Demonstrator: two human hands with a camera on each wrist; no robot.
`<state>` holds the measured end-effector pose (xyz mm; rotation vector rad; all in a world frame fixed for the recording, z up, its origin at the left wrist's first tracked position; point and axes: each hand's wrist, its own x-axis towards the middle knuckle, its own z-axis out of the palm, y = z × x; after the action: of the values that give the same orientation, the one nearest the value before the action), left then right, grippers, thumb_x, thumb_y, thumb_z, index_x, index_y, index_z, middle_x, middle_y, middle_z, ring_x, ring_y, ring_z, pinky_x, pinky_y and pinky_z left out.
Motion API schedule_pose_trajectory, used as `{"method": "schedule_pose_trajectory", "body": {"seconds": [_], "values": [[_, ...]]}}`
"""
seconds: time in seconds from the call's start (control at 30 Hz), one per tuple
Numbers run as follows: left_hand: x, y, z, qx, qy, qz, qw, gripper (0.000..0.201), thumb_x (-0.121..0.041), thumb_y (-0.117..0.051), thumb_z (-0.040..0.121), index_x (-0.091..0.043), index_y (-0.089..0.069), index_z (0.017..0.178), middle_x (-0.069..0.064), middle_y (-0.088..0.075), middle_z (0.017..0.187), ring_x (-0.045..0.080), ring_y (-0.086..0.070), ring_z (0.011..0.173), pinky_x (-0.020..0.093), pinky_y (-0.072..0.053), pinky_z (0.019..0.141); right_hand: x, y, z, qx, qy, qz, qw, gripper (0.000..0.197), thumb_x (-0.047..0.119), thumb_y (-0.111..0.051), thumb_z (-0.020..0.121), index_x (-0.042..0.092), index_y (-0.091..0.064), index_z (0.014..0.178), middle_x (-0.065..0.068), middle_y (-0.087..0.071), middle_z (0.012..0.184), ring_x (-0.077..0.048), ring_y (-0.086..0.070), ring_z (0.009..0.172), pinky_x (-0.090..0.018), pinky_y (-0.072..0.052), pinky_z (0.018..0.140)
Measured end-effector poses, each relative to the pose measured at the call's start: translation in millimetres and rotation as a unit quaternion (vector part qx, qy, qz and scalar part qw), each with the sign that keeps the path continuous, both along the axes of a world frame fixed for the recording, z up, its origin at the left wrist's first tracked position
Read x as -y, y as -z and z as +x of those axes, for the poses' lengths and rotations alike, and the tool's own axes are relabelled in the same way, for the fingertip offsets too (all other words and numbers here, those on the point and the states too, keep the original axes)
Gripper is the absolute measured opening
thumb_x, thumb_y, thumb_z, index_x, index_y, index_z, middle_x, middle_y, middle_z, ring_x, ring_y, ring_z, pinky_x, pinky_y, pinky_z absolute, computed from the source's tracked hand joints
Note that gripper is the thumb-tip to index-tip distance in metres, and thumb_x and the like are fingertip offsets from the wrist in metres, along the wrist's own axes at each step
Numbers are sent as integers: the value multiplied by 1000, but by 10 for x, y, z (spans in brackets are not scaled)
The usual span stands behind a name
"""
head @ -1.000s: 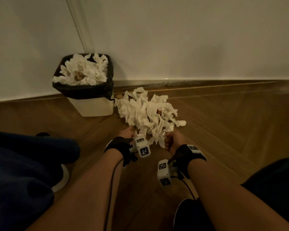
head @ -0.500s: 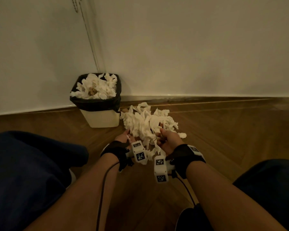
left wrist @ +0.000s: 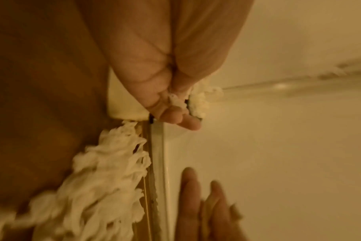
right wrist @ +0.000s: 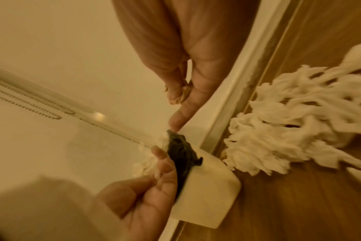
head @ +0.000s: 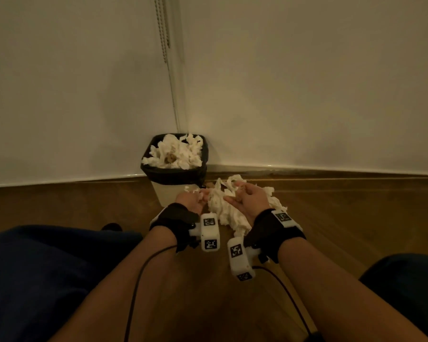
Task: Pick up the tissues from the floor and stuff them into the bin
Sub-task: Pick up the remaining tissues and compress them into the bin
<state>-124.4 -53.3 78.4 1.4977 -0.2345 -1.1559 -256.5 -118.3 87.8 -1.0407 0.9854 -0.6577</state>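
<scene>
tissues [head: 229,211]: since a second ago we've raised our hands off the pile; it remains on the floor beside the bin [head: 174,177].
left hand [head: 193,202]: pinching a small scrap.
right hand [head: 248,199]: curled, seemingly empty.
meaning: little gathered; bin already heaped.

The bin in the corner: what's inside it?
The bin is heaped above its black liner with crumpled white tissues; something small and brownish sits among them. Whatever lies deeper is covered by the heap.
</scene>
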Motion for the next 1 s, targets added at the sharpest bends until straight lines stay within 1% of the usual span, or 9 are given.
{"method": "schedule_pose_trajectory", "body": {"seconds": [0.07, 0.13, 0.2, 0.33, 0.53, 0.63, 0.7, 0.83, 1.0], "values": [[112, -107, 93, 17, -39, -42, 998, 32, -4, -30, 100, 1, -44, 128, 22, -41, 141, 16, -58, 76, 16, -43, 54, 58, -120, 140, 7, 12, -17, 1000, 26, -1, -47, 95, 3, -55, 119, -15, -59, 103, -24, -63, 79, -35, -55, 70], [157, -266, 192, 33, -63, -52, 996, 26, -14, -27, 102, -7, -47, 118, 20, -51, 127, 14, -58, 64, 23, -40, 58, 130, -218, 275, -26, 14, -60, 998, 18, 4, -58, 90, 8, -59, 108, -15, -64, 98, -18, -62, 63, -30, -52, 55], [212, -307, 386, 150, -40, -11, 988, 28, -22, -30, 102, -6, -47, 117, 19, -54, 119, 19, -61, 74, 34, -45, 69, 222, -298, 406, -46, 12, -102, 994, 11, 6, -65, 85, 13, -59, 90, -16, -66, 93, -14, -60, 51, -23, -48, 44], [301, -382, 866, 466, 30, 161, 870, 45, -31, -36, 100, 6, -53, 118, 26, -52, 123, 36, -49, 113, 38, -36, 99, 399, -424, 704, -92, -5, -187, 978, 9, 8, -69, 82, 7, -65, 91, -16, -67, 79, -15, -57, 51, -26, -52, 51], [394, -477, 1341, 558, 52, 171, 810, 39, -29, -42, 98, 4, -55, 116, 23, -55, 120, 36, -52, 108, 36, -39, 88, 660, -369, 1246, -144, -29, -239, 960, 15, 9, -67, 84, 6, -68, 98, -11, -65, 77, -17, -59, 61, -28, -56, 68], [430, -358, 1497, 545, 41, 148, 824, 32, -26, -52, 93, -12, -46, 121, 16, -60, 111, 30, -56, 92, 35, -41, 74, 767, -247, 1515, -174, -48, -252, 951, 15, 11, -65, 85, 5, -67, 98, -4, -62, 67, -12, -56, 54, -17, -52, 55], [480, -270, 1558, 539, 42, 137, 830, 35, -27, -56, 90, -16, -41, 120, 15, -60, 107, 31, -57, 88, 33, -43, 70, 835, -154, 1680, -189, -64, -256, 946, 19, 15, -67, 84, 5, -68, 101, -1, -63, 67, -15, -60, 59, -24, -55, 66], [607, -143, 1630, 573, 111, 187, 790, 32, -34, -56, 88, -17, -55, 115, 12, -62, 113, 32, -57, 102, 34, -43, 79, 951, -52, 1925, -336, -141, -360, 859, 20, 25, -67, 83, 14, -71, 100, -6, -68, 110, -23, -62, 102, -25, -47, 88], [806, 3, 1759, 561, 218, 279, 748, 41, -35, -61, 88, -14, -58, 123, 12, -55, 127, 27, -53, 113, 33, -42, 91, 861, 82, 2120, -475, -287, -443, 704, 57, 31, -53, 93, 11, -35, 143, -15, -32, 150, -31, -33, 136, -34, -31, 107]]}}
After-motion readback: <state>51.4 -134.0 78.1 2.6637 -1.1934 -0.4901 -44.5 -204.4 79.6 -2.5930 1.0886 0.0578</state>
